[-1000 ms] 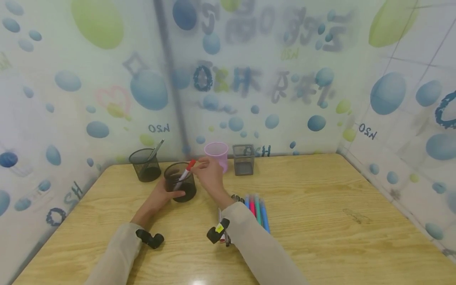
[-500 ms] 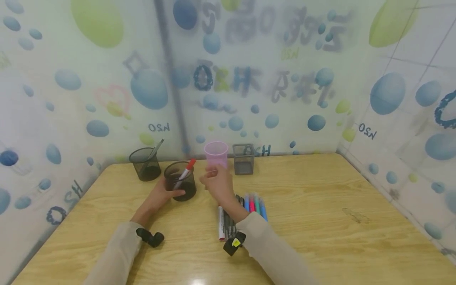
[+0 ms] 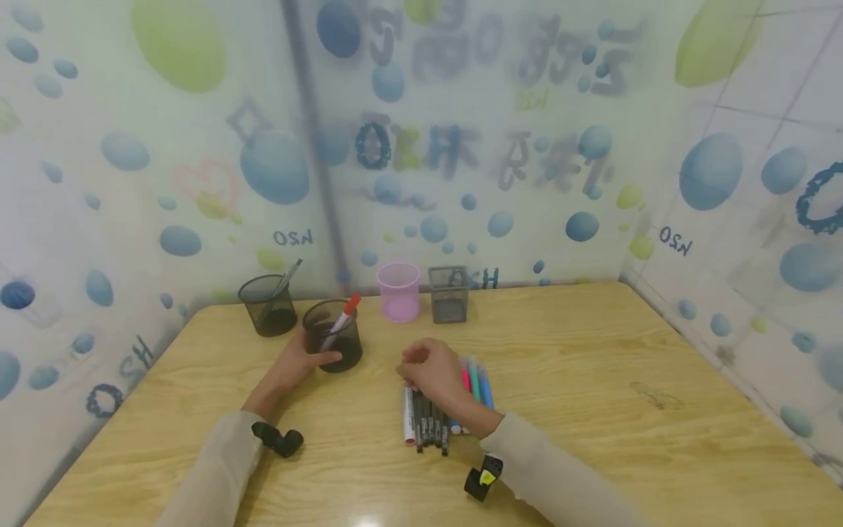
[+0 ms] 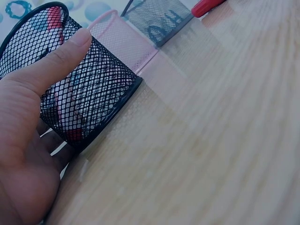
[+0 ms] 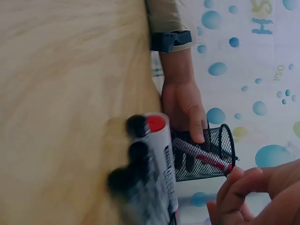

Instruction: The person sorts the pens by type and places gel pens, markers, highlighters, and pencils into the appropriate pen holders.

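Observation:
My left hand [image 3: 298, 364] grips a round black mesh pen holder [image 4: 103, 79], thumb across its near side. Inside it leans a white marker with a red cap [image 3: 353, 304], its cap above the rim. My right hand [image 3: 435, 373] hovers over the far ends of a row of pens, fingers loosely curled with nothing between them. Nearest to it are a white marker with a red end [image 3: 409, 421] and several black pens [image 3: 431, 428]. Coloured pens [image 3: 476, 384] lie to their right, partly hidden by the right hand and wrist.
Behind on the left stands another black mesh holder [image 3: 276, 318] with a grey pen in it. A pink mesh cup [image 3: 399, 300] and a square dark mesh holder [image 3: 451, 304] stand near the patterned wall. All rest on a wooden table [image 3: 579, 366].
My right hand has let go of the red-capped marker in the holder and moved right and nearer, over the pens. My left hand has stayed on the holder.

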{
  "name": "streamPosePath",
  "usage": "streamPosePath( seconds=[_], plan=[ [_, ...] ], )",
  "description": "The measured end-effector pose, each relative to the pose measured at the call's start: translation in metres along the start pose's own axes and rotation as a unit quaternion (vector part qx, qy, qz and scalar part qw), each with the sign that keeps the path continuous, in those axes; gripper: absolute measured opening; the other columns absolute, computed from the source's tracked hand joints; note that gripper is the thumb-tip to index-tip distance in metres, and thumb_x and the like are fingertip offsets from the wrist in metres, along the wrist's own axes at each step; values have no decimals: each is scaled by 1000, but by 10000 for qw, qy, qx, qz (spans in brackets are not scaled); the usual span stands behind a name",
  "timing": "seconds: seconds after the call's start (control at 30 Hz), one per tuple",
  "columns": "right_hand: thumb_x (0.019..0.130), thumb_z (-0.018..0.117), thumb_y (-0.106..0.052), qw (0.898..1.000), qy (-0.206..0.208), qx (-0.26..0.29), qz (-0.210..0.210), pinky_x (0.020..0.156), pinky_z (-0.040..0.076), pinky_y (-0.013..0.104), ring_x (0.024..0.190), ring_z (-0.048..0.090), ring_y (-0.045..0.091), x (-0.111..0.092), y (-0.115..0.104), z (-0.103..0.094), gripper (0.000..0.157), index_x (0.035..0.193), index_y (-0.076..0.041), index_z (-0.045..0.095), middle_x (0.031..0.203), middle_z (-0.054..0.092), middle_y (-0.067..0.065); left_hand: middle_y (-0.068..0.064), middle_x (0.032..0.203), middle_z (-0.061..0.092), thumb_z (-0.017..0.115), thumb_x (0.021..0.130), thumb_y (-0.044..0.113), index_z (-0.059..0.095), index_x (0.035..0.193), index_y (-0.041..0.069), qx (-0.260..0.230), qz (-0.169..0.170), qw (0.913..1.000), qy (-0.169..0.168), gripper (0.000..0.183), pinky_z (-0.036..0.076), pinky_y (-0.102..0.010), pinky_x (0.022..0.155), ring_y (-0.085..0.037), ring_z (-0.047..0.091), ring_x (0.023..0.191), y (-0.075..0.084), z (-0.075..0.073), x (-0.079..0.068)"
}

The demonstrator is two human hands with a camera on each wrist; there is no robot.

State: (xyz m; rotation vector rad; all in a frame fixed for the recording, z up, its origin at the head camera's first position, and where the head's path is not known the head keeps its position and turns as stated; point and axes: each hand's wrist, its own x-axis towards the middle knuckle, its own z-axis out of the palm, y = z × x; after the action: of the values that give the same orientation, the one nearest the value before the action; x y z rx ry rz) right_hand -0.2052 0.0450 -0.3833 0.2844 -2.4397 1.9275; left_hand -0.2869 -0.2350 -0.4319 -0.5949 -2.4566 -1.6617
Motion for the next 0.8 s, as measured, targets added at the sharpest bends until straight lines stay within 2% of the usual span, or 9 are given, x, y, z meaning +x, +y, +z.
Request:
streamPosePath(
  seconds=[0.13, 0.27, 0.43, 0.57, 0.7, 0.8],
  plan=[
    [83, 69, -2, 9996, -253, -129, 69, 54, 55, 35, 59, 63, 22, -6, 6, -8, 21, 101, 6, 61, 84, 64, 8, -23, 135, 48, 79, 77, 5, 33, 142, -2, -102, 158, 9998, 19, 81, 32, -15, 99, -26, 45, 124, -1, 0, 3],
    [83, 70, -2, 9988, -318, -321, 168, 55, 55, 35, 62, 65, 24, -7, 11, -11, 24, 104, 5, 62, 81, 65, 6, -23, 132, 51, 79, 76, 3, 33, 141, -4, -66, 127, 9999, 63, 80, 32, -13, 97, -19, 48, 120, 0, -1, 4],
    [82, 71, 1, 9985, -433, -196, 273, 54, 55, 32, 59, 64, 20, -8, 15, -10, 23, 103, 7, 63, 78, 65, 7, -26, 132, 49, 77, 77, 0, 32, 142, -2, -169, 78, 9998, -71, 79, 35, -15, 96, -30, 46, 122, 14, 0, 0],
    [82, 70, 3, 9977, -596, 8, 328, 54, 55, 30, 58, 63, 16, -8, 17, -7, 20, 100, 8, 65, 78, 66, 8, -30, 133, 47, 76, 77, -2, 30, 141, -6, -257, 111, 9995, -129, 79, 36, -16, 96, -38, 43, 123, 22, 1, -3],
    [82, 70, 2, 9968, -722, 28, 350, 54, 54, 29, 57, 61, 15, -8, 18, -3, 19, 100, 7, 66, 81, 67, 9, -26, 135, 47, 77, 77, -2, 28, 143, -4, -371, 11, 9993, -92, 82, 33, -13, 96, -34, 41, 125, 11, 1, -1],
    [81, 70, 2, 9966, -745, 2, 342, 52, 53, 27, 56, 61, 15, -8, 18, 1, 19, 100, 7, 66, 84, 68, 9, -25, 136, 46, 76, 77, -2, 27, 144, -3, -431, 79, 9990, -78, 83, 33, -13, 97, -32, 41, 126, 1, 1, -1]
  ],
)
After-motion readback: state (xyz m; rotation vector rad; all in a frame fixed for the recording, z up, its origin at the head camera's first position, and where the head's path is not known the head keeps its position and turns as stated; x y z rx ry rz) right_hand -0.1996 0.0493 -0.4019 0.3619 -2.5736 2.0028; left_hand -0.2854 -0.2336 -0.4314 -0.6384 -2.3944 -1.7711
